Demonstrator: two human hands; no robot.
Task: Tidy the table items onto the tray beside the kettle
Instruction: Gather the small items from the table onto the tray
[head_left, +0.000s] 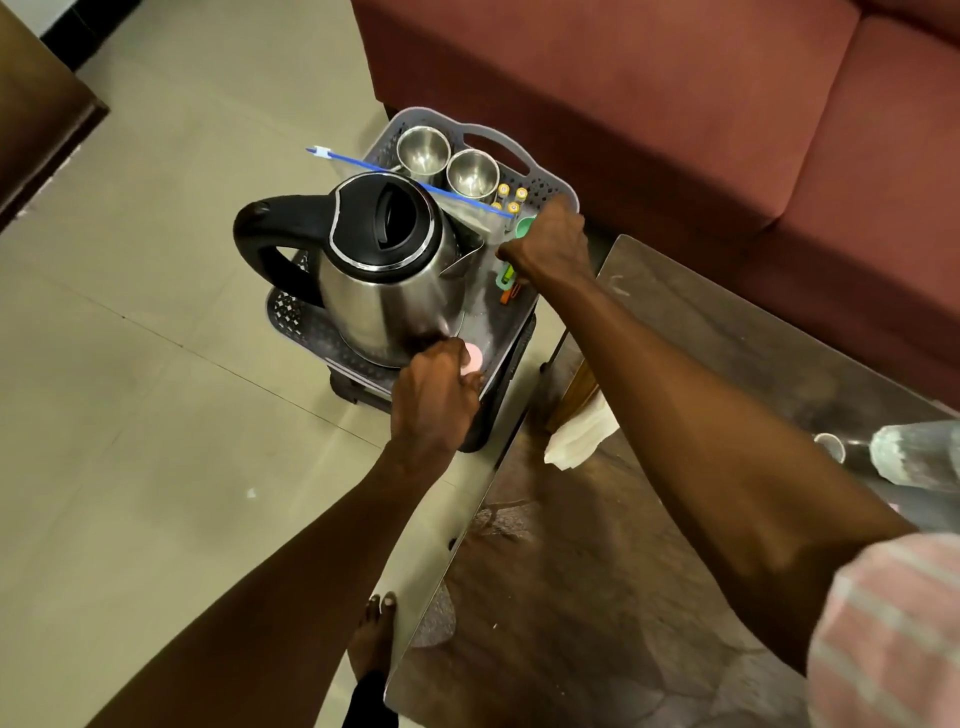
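Kettle (387, 270): one, steel with a black handle.
Tray (550, 187): one, grey and perforated.
Steel cups (422, 150): two, side by side.
Small yellow-capped bottles (511, 200): four visible, clustered.
Zip bag (467, 208): one, clear with a blue seal.
Hands (434, 400): two.
Table (675, 519): one.
Sofa (675, 104): one, red.

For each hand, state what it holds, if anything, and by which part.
The left hand pinches a small pink round object by its edge. The right hand grips a green item; where cannot be told.
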